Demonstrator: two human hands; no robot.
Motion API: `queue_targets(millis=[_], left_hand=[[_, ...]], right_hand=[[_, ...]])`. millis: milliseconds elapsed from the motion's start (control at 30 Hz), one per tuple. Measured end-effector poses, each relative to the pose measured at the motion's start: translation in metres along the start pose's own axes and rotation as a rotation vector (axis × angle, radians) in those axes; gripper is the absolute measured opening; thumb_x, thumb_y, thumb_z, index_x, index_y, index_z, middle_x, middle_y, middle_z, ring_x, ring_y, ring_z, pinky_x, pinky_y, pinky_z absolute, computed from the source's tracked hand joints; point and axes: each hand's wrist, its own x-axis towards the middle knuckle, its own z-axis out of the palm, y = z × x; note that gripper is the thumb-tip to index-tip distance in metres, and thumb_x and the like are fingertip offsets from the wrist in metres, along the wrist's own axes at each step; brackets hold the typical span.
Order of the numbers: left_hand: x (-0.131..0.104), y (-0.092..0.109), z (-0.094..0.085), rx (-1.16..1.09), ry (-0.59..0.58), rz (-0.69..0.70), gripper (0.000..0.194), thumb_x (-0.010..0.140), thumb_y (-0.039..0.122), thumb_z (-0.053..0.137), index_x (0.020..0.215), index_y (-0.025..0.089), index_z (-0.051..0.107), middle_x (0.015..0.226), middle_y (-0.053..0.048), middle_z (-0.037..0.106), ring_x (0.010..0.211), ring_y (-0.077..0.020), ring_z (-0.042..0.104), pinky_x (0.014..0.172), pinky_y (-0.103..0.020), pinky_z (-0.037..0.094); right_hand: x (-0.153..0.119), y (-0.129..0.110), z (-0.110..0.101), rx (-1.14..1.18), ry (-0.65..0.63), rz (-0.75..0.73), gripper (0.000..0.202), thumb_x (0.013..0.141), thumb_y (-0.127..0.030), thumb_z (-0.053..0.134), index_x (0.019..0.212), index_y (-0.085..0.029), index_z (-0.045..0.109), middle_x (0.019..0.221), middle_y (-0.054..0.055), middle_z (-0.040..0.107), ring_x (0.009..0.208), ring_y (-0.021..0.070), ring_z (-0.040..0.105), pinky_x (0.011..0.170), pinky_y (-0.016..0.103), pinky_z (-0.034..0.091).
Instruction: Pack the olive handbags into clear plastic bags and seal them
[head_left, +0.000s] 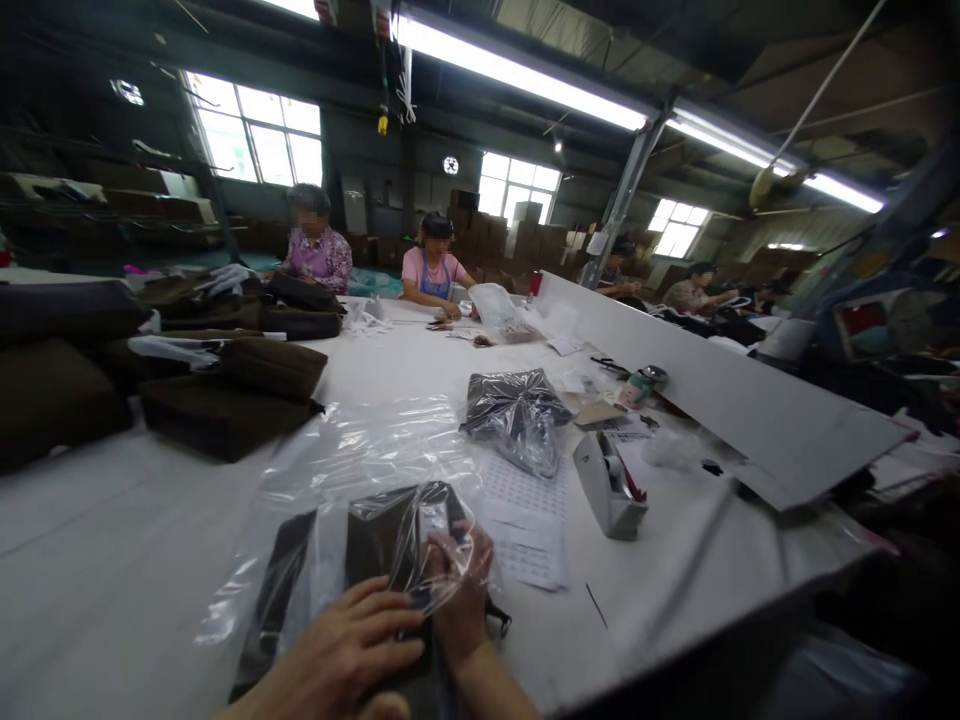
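Observation:
A dark brown fabric bag [375, 540] lies partly inside a clear plastic bag [382, 440] on the table in front of me. My left hand [356, 640] rests on the near part of the brown bag, fingers stretched and lying flat. Under the clear film, my right hand [461, 575] has its fingers bent around the brown bag's right side, beside a white label [433, 520]. A small dark strap end with a clip [498, 615] sticks out next to my right wrist. The plastic's far end spreads loosely over the white table.
Brown fabric bags [232, 385] are piled at left. A wrapped dark item [514, 400], printed sheets [525, 545] and a tape dispenser [611, 490] lie ahead and right. A white board [712, 400] borders the right side. Several people work beyond, one holding white plastic [495, 305].

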Motion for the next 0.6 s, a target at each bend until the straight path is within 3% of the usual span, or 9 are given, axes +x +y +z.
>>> queue_targets(millis=[100,167,233,300,400,433,533,600], left_hand=[[0.014,-0.017,0.025,0.064,0.082,-0.165,0.054,0.088,0.043,0.045,0.139,0.030,0.032,0.142,-0.001,0.039,0.130,-0.0227,0.037,0.109,-0.040,0.030],[0.020,-0.031,0.048,0.092,-0.029,-0.206,0.066,0.085,0.046,0.050,0.142,0.031,0.021,0.147,-0.002,0.028,0.133,-0.0266,0.029,0.110,-0.049,0.026],[0.021,-0.040,0.067,0.101,-0.152,-0.226,0.077,0.079,0.046,0.059,0.141,0.034,0.015,0.148,-0.002,0.021,0.135,-0.0294,0.024,0.109,-0.055,0.021],[0.020,-0.042,0.074,0.092,-0.199,-0.240,0.084,0.076,0.042,0.064,0.141,0.036,0.012,0.149,-0.003,0.017,0.136,-0.0310,0.019,0.109,-0.059,0.016],[0.017,-0.035,0.069,0.053,-0.175,-0.140,0.083,0.074,0.039,0.067,0.140,0.039,0.016,0.149,-0.003,0.016,0.136,-0.0314,0.019,0.109,-0.059,0.015],[0.014,-0.032,0.065,0.056,-0.154,-0.081,0.079,0.076,0.038,0.066,0.140,0.040,0.020,0.149,-0.003,0.018,0.135,-0.0302,0.021,0.110,-0.056,0.017],[-0.005,-0.030,0.061,0.164,-0.012,0.048,0.058,0.087,0.032,0.052,0.138,0.041,0.026,0.144,0.002,0.031,0.131,-0.0207,0.034,0.111,-0.042,0.025],[-0.033,-0.038,0.064,0.292,0.176,-0.055,0.054,0.089,0.034,0.047,0.138,0.042,0.026,0.138,0.005,0.042,0.127,-0.0196,0.041,0.111,-0.042,0.024]], right_hand=[[-0.003,-0.001,-0.009,-0.095,-0.168,-0.109,0.033,0.084,-0.024,0.052,0.116,-0.025,0.060,0.131,0.012,0.049,0.123,0.0338,0.040,0.096,0.055,0.038],[-0.015,0.011,-0.022,-0.112,-0.274,-0.203,0.052,0.082,-0.024,0.054,0.133,-0.022,0.043,0.137,0.013,0.043,0.128,0.0356,0.034,0.098,0.055,0.038],[-0.035,0.032,-0.039,-0.083,-0.335,-0.275,0.064,0.082,-0.024,0.055,0.140,-0.018,0.029,0.137,0.014,0.044,0.127,0.0327,0.038,0.097,0.048,0.043],[-0.052,0.059,-0.056,-0.069,-0.264,-0.263,0.066,0.081,-0.023,0.055,0.141,-0.020,0.027,0.135,0.013,0.047,0.124,0.0301,0.043,0.094,0.044,0.047],[-0.054,0.092,-0.065,-0.030,-0.071,0.020,0.068,0.075,-0.028,0.063,0.137,-0.020,0.034,0.138,0.015,0.042,0.123,0.0345,0.043,0.092,0.051,0.046],[-0.048,0.098,-0.063,0.050,-0.108,0.137,0.069,0.073,-0.033,0.065,0.134,-0.017,0.038,0.136,0.017,0.044,0.119,0.0354,0.047,0.089,0.050,0.049],[-0.023,0.101,-0.047,0.393,-0.468,0.328,0.056,0.072,-0.048,0.061,0.117,-0.015,0.057,0.111,0.013,0.065,0.092,0.0288,0.065,0.075,0.037,0.055],[-0.011,0.095,-0.039,0.468,-0.586,0.394,0.049,0.073,-0.057,0.056,0.102,-0.018,0.065,0.089,0.007,0.071,0.081,0.0250,0.067,0.072,0.031,0.054]])
